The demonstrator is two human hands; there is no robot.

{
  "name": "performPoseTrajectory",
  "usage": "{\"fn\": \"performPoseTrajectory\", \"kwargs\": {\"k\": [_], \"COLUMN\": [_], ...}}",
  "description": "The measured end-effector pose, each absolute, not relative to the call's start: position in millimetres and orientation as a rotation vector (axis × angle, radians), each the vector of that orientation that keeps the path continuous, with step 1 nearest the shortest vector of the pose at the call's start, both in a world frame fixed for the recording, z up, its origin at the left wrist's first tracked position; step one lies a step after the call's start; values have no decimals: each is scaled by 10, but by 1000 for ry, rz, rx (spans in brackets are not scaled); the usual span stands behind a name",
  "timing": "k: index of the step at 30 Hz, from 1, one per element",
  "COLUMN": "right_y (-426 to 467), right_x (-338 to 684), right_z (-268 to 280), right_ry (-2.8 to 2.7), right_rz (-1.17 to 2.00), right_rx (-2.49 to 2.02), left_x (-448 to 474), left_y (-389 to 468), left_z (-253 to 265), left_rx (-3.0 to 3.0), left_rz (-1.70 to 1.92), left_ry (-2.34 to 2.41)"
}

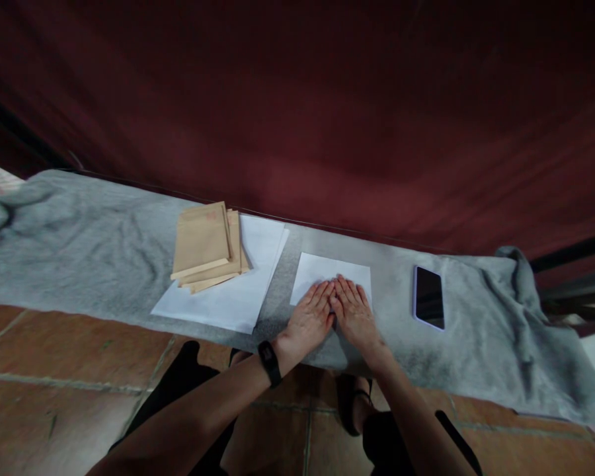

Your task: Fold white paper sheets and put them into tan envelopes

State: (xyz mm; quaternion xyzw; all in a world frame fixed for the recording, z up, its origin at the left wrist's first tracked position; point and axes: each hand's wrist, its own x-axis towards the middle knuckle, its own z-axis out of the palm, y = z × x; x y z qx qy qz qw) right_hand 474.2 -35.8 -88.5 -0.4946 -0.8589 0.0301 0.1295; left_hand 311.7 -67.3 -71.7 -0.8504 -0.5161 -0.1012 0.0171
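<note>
A white sheet of paper (322, 266), which looks folded to a smaller size, lies on the grey cloth in front of me. My left hand (311, 312) rests flat on its near part, fingers stretched out and pointing away from me. Beside it, my right hand (353, 311) also presses flat on the paper, and the fingertips of both hands nearly meet. The paper's near edge is hidden beneath the hands. To the left, several brown paper envelopes (203, 241) are piled on larger white sheets (248, 291).
A grey cloth (114, 244) covers the long narrow surface, wrinkled at both ends. To the right lies a phone (429, 297) with a dark screen and a purple case. Dark red fabric (297, 132) rises behind. Below is a tiled floor (69, 410).
</note>
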Motion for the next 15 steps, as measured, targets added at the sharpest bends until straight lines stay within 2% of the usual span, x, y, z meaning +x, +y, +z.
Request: {"fn": "performPoseTrajectory", "kwargs": {"k": [15], "right_y": [-28], "right_x": [4695], "right_z": [-828], "right_ry": [-2490], "right_rz": [120], "right_rx": [-1538], "left_x": [3146], "left_y": [-578], "left_z": [-763], "left_rx": [-2649], "left_rz": [-466], "left_ry": [-1681]}}
